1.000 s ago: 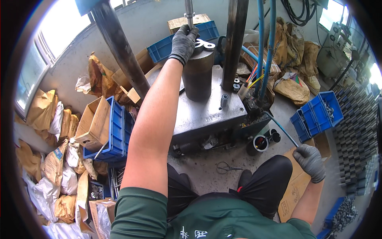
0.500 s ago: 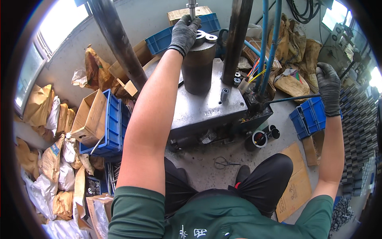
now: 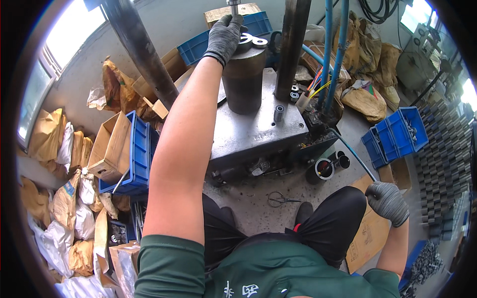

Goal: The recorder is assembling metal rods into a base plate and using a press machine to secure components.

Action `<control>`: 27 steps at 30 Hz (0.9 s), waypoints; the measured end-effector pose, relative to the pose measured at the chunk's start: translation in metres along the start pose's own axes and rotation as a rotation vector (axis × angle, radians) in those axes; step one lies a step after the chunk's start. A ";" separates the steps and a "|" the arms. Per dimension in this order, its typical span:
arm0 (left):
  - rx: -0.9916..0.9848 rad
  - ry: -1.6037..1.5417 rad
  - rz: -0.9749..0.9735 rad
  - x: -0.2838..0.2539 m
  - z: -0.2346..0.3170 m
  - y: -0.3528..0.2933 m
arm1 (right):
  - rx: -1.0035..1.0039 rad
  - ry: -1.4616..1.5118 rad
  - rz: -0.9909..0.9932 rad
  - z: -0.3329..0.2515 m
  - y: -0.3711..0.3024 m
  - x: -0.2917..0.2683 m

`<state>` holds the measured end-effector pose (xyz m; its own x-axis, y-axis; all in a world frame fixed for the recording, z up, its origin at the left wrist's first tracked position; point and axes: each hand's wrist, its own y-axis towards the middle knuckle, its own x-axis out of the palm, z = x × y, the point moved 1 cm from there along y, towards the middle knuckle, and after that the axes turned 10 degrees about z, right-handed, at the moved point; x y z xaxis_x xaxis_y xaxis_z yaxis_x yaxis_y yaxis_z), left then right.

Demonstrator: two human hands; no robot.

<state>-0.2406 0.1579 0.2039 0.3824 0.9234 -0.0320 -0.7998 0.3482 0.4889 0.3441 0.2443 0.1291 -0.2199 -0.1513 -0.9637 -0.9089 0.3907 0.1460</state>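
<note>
My left hand, in a grey knit glove, is closed round the lower part of an upright shiny metal rod. Its fingers hide whatever lies at the rod's lower end. Beside them, a pale flat metal piece with ring-shaped ends rests on top of a thick dark steel cylinder. The cylinder stands on the machine's steel table. Off to the right, my gloved right hand grips the end of a long thin lever, which slants from the machine toward me.
A small metal sleeve stands on the table between two dark posts. Blue crates hold metal parts at right. Scissors and a dark cup-like container are on the floor. Sacks crowd the left.
My right hand has come down and toward me, swinging the lever from nearly sideways to a slant, its fingers now wrapped round the end. My left hand stays at the rod; the view shifts slightly.
</note>
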 end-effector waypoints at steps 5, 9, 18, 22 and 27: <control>0.001 -0.022 -0.023 -0.006 -0.001 0.001 | 0.069 0.026 -0.009 -0.001 0.008 -0.008; -0.004 -0.095 -0.047 -0.007 0.000 -0.005 | 0.130 0.090 0.072 -0.002 0.015 -0.020; -0.017 -0.221 -0.019 -0.011 0.004 -0.007 | 0.012 -0.022 -0.080 0.011 0.002 -0.005; -0.039 -0.302 -0.058 -0.011 -0.003 -0.002 | 0.015 -0.039 -0.073 0.012 0.002 -0.005; -0.094 -0.347 -0.068 -0.010 -0.008 0.002 | 0.003 -0.047 -0.099 0.006 0.011 -0.017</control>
<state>-0.2496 0.1508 0.1986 0.5577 0.7933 0.2442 -0.8000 0.4353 0.4130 0.3397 0.2566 0.1455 -0.1117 -0.1463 -0.9829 -0.9241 0.3791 0.0486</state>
